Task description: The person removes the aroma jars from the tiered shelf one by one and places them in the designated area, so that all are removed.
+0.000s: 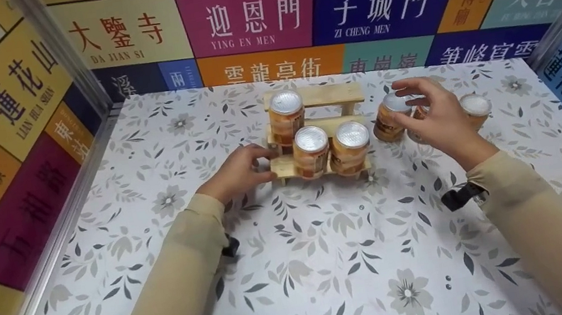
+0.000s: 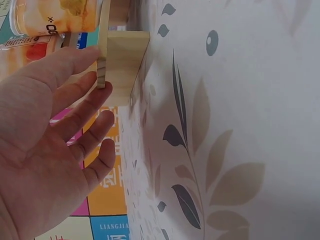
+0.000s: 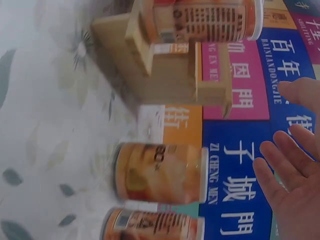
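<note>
1. The wooden rack (image 1: 319, 134), a small stepped stand, is sitting toward the far side of the floral tablecloth (image 1: 298, 267); taking it as the landmark.
2. Three orange jars are resting on the rack: one on the middle step at its left end (image 1: 286, 116), two on the lowest step (image 1: 311, 151) (image 1: 350, 147).
3. The left hand (image 1: 239, 172) is bracing the rack's left end. Fingers are lying nearly straight and slightly apart, tips touching the wood edge (image 2: 102, 70), not wrapped round it.
4. The right hand (image 1: 435, 113) is hovering just right of the rack over a loose jar (image 1: 390, 116), fingers spread apart and holding nothing. Another jar (image 1: 475, 110) is standing farther right.
5. Judgement: the reach is going for the loose jar nearest the rack. Closing thumb and fingers around the lid rim, lifting straight up, and keeping the left hand steady against the rack should be stopping it from sliding or tipping the seated jars.
</note>
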Demonstrator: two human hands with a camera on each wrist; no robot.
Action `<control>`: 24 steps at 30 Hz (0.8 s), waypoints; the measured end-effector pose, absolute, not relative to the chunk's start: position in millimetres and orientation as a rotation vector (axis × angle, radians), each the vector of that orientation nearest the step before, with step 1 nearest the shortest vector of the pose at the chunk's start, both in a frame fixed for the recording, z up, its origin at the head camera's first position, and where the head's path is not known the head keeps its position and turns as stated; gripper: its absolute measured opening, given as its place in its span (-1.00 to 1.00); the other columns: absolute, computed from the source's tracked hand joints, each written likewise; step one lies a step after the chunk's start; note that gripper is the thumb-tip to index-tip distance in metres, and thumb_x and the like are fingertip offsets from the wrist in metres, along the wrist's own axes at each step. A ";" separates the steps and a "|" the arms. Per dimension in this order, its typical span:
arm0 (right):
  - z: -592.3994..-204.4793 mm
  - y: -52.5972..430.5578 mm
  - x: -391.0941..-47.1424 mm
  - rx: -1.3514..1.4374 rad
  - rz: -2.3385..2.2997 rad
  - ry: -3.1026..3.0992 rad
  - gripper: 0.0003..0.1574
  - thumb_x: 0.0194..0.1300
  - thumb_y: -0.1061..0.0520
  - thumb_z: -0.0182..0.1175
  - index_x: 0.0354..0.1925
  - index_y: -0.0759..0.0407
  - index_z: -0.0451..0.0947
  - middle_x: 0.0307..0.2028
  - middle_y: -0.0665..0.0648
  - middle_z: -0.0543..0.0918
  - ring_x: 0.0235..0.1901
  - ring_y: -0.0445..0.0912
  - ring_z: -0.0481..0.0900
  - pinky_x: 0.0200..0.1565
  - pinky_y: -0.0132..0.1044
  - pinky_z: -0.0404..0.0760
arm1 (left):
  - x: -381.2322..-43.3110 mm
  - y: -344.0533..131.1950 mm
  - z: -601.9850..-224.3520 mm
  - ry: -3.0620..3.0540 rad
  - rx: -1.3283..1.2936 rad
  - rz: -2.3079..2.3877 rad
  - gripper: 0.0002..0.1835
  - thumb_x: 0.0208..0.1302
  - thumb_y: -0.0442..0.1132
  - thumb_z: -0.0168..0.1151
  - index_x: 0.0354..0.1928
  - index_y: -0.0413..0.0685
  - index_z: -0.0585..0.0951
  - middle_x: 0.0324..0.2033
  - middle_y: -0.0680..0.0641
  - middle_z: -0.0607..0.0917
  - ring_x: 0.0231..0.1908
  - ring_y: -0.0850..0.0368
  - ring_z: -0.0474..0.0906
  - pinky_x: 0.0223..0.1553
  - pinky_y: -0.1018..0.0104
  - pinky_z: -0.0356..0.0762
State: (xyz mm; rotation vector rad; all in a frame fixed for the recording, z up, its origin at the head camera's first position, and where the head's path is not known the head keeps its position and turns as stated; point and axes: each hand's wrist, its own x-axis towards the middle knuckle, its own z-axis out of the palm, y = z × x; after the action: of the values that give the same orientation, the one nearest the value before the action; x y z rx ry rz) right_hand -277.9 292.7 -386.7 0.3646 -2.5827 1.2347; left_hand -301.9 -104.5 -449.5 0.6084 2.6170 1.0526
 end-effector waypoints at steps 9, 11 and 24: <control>-375.0 261.5 -285.4 0.487 1.343 -2.554 -0.34 0.32 -0.03 0.43 0.33 -0.04 0.50 0.25 0.04 0.58 0.22 -0.04 0.55 0.27 -0.15 0.54 | -301.9 -104.4 -449.2 2.619 0.603 1.031 -0.41 0.23 -0.18 0.46 0.33 0.02 0.60 0.12 -0.06 0.65 0.04 -0.09 0.56 0.02 0.12 0.54; -372.6 254.4 -286.5 0.497 1.385 -2.563 -0.34 0.31 -0.01 0.44 0.32 -0.02 0.50 0.25 0.08 0.59 0.23 -0.03 0.55 0.32 -0.08 0.51 | -301.9 -104.0 -449.4 2.619 0.598 1.021 -0.41 0.24 -0.18 0.46 0.34 0.03 0.60 0.12 -0.06 0.64 0.04 -0.09 0.55 -0.01 0.14 0.53; -354.7 199.4 -286.8 0.594 1.541 -2.588 -0.30 0.29 0.10 0.46 0.34 0.10 0.47 0.25 0.15 0.58 0.27 0.04 0.55 0.37 -0.14 0.49 | -302.2 -103.5 -451.4 2.628 0.640 1.030 -0.42 0.25 -0.20 0.44 0.34 0.00 0.60 0.08 -0.09 0.64 -0.06 -0.10 0.55 -0.12 0.22 0.49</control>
State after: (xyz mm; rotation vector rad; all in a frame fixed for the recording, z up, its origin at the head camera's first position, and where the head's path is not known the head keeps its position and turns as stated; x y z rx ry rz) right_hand -286.8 199.4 -354.7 0.5940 -2.5882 1.5410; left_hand -302.2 -103.5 -451.4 0.6396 2.6278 1.0303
